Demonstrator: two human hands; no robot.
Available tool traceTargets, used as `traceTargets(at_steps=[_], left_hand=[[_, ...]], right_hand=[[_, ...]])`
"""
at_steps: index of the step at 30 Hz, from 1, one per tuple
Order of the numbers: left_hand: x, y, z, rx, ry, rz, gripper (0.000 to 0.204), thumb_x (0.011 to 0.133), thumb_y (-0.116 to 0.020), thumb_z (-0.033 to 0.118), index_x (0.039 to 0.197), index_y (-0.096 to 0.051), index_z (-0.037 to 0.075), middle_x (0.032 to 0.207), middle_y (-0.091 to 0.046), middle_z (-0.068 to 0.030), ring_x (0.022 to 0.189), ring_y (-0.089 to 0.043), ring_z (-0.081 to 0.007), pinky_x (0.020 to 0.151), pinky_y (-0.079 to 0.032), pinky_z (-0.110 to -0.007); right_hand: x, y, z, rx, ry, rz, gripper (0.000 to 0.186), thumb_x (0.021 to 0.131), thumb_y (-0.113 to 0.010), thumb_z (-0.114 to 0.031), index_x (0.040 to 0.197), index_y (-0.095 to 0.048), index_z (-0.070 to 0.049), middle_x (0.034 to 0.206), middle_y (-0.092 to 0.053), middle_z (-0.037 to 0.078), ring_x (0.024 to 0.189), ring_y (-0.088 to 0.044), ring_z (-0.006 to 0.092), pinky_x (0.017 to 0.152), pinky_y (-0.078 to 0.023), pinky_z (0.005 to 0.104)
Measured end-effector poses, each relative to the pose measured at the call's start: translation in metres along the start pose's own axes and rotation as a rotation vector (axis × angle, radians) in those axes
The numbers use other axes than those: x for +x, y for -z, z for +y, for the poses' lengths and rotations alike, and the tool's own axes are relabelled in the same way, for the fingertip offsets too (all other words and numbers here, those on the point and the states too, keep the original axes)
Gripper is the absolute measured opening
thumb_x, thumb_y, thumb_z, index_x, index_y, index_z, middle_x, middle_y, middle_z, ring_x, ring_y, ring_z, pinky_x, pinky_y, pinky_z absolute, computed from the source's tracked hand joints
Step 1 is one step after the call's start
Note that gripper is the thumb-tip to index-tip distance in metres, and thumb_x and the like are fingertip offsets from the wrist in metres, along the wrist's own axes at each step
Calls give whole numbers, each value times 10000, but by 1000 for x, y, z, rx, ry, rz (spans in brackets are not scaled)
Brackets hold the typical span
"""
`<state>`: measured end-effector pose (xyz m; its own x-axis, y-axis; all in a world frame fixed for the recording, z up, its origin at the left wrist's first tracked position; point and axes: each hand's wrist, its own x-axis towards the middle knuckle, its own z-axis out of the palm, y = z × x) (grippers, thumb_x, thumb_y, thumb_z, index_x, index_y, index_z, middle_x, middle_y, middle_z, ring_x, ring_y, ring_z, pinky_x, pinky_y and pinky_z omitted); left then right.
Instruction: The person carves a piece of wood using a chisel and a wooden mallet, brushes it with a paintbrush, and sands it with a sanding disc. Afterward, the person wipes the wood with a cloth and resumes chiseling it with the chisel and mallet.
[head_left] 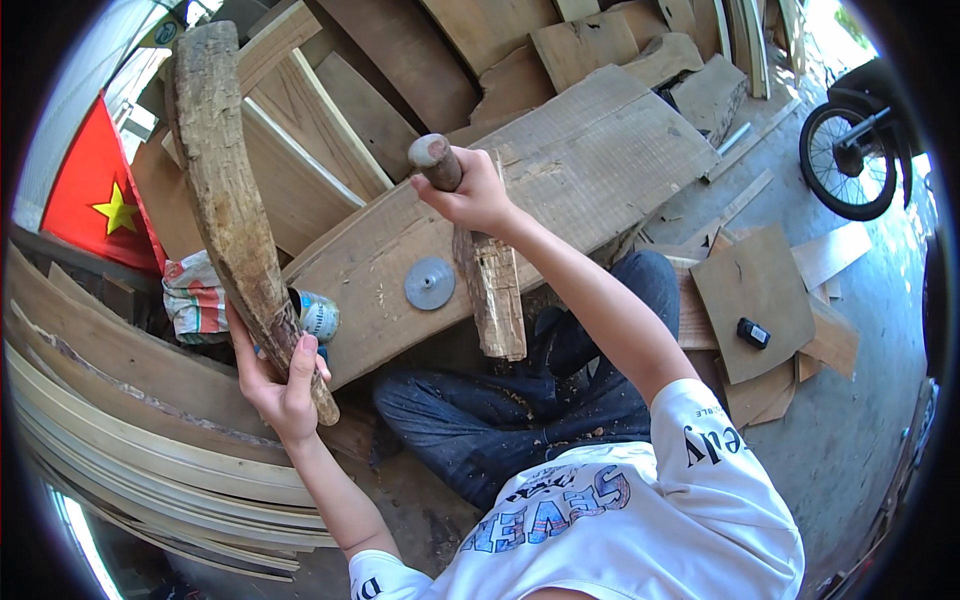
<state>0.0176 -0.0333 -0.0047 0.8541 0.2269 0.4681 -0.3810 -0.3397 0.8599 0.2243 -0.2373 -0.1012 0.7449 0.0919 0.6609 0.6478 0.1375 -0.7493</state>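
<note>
My left hand [280, 388] is wrapped round the narrow near end of a long, rough, slightly curved wooden club [225, 165], whose thick end points away to the far left. My right hand [478, 195] grips a round, brown wooden tool handle [437, 165] with a pale, worn butt; the tool's lower part is hidden by the hand. Below that hand, a short block of split wood [499, 305] leans at the near edge of a broad wooden plank [580, 170]. A grey round disc [430, 284] lies on the plank, left of the block.
A tin can [318, 316] and a crumpled bag [196, 298] stand beyond my left hand. Stacked boards [430, 50] fill the back, and long curved strips [150, 430] lie at left. A black device [752, 333] rests on a board at right, near a motorbike wheel [848, 160].
</note>
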Motion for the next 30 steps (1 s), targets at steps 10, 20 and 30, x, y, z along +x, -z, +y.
traceTargets(at_steps=[10,20,30], left_hand=[[0,-4,-2,50,7,-41,814,830,-642,-30,1513,-202,18,1112,-593,-114,568,-508,-90,484,-439,-232],[-5,-10,-5,59,20,-74,822,827,-644,-32,1517,-202,29,1010,-602,-96,570,-510,-88,484,-437,-225],[-7,-10,-12,47,50,-61,833,835,-641,-30,1525,-180,43,919,-609,-76,562,-505,-85,484,-437,-224]], right_hand=[[-1,-3,-2,29,-21,-40,153,815,-701,-128,785,-589,-27,593,-506,21,578,-443,67,531,-402,279],[-7,-11,-5,67,81,-87,127,806,-704,-100,794,-603,-24,602,-528,50,547,-463,95,521,-407,284],[-3,-15,3,44,96,-90,104,779,-702,-75,828,-626,-23,638,-566,69,564,-490,105,540,-434,284]])
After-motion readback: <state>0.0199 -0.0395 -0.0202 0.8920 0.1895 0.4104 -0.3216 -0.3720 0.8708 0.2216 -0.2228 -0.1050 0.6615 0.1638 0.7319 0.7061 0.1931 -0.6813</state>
